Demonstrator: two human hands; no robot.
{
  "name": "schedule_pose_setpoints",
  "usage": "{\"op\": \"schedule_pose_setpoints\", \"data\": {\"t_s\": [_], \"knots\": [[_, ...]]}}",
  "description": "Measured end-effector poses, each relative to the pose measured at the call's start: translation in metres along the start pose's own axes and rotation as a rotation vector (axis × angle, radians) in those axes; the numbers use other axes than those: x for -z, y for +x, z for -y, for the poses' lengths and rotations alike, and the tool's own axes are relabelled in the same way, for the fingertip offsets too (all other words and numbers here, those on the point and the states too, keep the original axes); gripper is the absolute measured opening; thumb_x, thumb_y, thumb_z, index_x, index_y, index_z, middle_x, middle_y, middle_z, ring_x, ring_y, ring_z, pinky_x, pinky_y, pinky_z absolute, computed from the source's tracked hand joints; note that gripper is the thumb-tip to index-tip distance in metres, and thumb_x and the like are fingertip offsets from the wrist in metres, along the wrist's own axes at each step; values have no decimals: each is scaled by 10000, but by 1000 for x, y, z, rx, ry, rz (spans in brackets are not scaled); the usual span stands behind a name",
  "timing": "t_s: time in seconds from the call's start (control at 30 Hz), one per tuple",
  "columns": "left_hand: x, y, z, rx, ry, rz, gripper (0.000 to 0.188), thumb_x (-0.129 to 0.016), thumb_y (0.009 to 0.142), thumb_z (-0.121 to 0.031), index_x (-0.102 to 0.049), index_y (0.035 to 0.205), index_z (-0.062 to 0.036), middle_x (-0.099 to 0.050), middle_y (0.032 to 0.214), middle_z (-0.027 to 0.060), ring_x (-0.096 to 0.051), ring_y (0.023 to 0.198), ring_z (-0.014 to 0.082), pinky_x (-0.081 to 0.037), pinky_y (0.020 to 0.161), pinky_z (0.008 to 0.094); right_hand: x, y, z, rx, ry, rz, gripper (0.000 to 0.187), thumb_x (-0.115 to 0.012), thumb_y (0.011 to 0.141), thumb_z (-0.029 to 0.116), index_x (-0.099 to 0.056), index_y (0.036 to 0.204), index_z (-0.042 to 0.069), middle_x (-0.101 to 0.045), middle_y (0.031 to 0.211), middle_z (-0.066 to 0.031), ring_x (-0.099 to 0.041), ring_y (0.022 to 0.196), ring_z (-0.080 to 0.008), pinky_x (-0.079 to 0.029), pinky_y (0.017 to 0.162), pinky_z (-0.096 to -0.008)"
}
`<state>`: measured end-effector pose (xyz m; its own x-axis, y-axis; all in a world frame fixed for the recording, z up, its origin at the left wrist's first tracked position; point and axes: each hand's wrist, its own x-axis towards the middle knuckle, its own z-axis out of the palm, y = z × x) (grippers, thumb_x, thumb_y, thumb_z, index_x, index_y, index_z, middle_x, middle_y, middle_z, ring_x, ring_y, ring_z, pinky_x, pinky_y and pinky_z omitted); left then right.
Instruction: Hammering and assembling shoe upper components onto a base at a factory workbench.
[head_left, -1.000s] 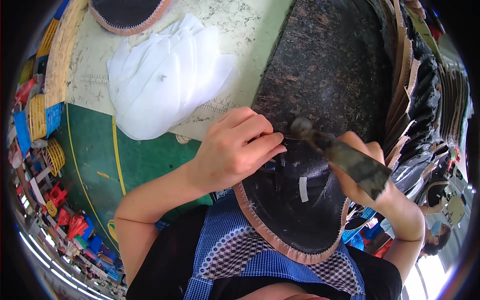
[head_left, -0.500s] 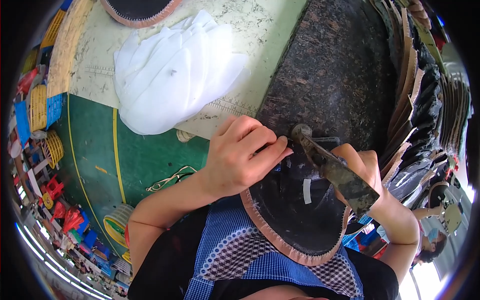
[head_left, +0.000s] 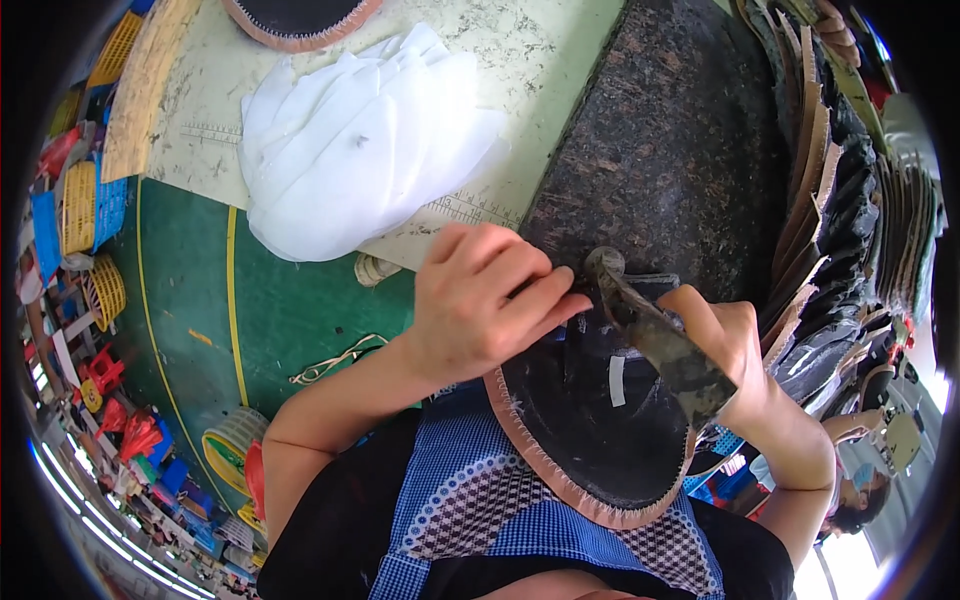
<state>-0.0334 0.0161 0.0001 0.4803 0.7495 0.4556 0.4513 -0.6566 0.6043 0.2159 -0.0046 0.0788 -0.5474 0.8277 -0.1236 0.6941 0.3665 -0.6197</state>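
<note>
A black leather-like piece with a brown, zigzag-stitched rim [head_left: 600, 440] lies partly on the dark slab and hangs over its near edge against my apron. It looks like a shoe upper and carries a small white strip. At its far end, the fingers of my left hand [head_left: 490, 300] are pinched together on its edge; the fingertips are partly hidden. Just right of them, a worn metal hammer [head_left: 660, 350] has its round face down near the slab. My right hand [head_left: 725, 345] is closed round its handle, which the hammer head mostly hides.
A mottled dark slab [head_left: 665, 150] rests on a pale, ruler-marked table [head_left: 540, 50]. White, petal-shaped sheets [head_left: 360, 150] lie piled at left, below another brown-rimmed black piece [head_left: 300, 25]. Stacked dark pieces [head_left: 815, 200] line the right. A person [head_left: 865, 490] sits at far right.
The hammer head has tilted slightly, its broad end shifting left with my right hand. My left fingertips have edged a little to the right. The view has shifted slightly.
</note>
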Motion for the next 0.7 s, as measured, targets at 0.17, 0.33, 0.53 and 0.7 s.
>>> {"op": "schedule_pose_setpoints", "data": {"t_s": [0.17, 0.33, 0.53, 0.7], "knots": [[-10, -6, -7, 8, 41, -48, 295, -860, 640, -127, -766, 919, -103, -621, 825, -39, -579, 804, 175, -396, 711, 334, -7, -9, -9, -14, -6, 24, 232, -725, 712, 23, -674, 939, 31, -577, 815, -93, -621, 532, -263, -497, 478, -335], [-13, -1, -18, 102, 5, -39, 205, -841, 713, -81, -744, 894, -90, -588, 790, -36, -564, 776, 180, -385, 712, 339, -2, -5, -3, -102, 50, -29, 74, -699, 825, 13, -676, 890, 41, -598, 842, -105, -598, 593, -252, -455, 527, -306], [-6, 4, -28, 56, 135, 80, 206, -798, 628, -60, -672, 787, -94, -581, 814, -25, -571, 809, 200, -404, 745, 361, -5, -6, 8, 53, -127, -42, 296, -757, 750, 131, -580, 960, 21, -593, 674, -102, -620, 519, -308, -484, 466, -389], [-4, -3, -11, 31, 77, 71, 254, -808, 587, -121, -665, 795, -98, -583, 845, -6, -571, 835, 218, -411, 774, 389, -8, -5, 13, 16, -82, -73, 246, -725, 766, 102, -553, 928, 34, -567, 661, -96, -617, 527, -309, -480, 468, -391]]}}
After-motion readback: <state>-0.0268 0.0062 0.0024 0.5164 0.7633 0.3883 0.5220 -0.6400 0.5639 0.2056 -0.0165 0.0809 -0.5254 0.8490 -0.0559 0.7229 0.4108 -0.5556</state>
